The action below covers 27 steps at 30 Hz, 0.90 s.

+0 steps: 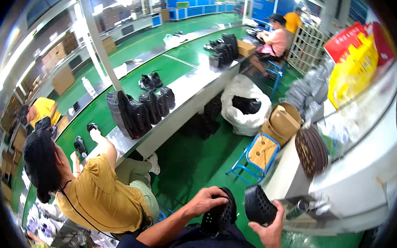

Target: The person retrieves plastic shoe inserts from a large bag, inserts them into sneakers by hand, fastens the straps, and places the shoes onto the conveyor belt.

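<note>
My left hand (206,201) is closed on a black clog (221,217) with round holes in its upper, held against my dark clothing. Its fingertips reach the opening of the clog. To its right, my right hand (270,225) grips a second black perforated clog (258,204), thumb on one side and fingers partly hidden behind it. That clog is tilted, a short gap away from the first.
A co-worker in a yellow top (106,194) sits at left, handling dark shoes on the green conveyor belt (99,144). Black clogs (138,111) stand in a row on its metal edge. Nearby are a blue-framed stool (261,152), a white sack (239,84) and a cardboard box (283,120).
</note>
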{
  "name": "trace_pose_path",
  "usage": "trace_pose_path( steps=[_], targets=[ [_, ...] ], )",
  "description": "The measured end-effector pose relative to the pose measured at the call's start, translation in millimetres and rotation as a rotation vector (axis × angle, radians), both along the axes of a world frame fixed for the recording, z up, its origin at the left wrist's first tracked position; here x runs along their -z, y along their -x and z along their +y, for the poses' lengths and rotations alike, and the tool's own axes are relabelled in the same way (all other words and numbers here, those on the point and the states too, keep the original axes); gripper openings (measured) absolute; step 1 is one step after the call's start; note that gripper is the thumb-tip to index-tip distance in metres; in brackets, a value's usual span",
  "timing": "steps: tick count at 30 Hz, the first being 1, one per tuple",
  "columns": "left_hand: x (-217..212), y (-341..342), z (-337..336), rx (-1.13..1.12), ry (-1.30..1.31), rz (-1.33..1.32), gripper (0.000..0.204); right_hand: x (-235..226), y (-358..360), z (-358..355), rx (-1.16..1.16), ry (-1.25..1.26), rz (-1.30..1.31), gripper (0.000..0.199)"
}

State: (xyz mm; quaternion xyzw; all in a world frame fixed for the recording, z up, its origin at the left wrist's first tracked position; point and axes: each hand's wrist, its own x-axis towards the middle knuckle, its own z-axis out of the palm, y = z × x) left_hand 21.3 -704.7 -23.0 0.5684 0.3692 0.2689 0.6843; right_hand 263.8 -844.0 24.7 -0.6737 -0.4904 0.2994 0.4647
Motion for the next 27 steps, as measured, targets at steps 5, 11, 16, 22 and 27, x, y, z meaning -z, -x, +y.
trace_pose_path(
  steps=[5,11,16,22,27],
  targets=[
    [5.2,31.4,47.6,-0.441,0.036,0.17,0.025,2.0,-14.3,183.0,-0.227,-0.088,-0.004,0.096],
    [45.8,67.2,81.8,-0.813,0.033,0.237,0.022,-5.5,84.7,386.7,-0.429,-0.283,-0.201,0.083],
    [60.5,86.4,149.8,-0.987,0.118,0.152,0.019,19.3,179.1,522.3,-0.549,-0.299,-0.245,0.083],
    [50.5,114.3,228.7,-1.01,0.023,0.391,0.02,43.7,266.3,618.0,-0.653,-0.169,-0.346,0.086],
    [52.7,131.1,258.9,-1.016,0.031,0.41,0.021,67.9,302.6,651.2,-0.729,-0.133,-0.433,0.088]
  ],
)
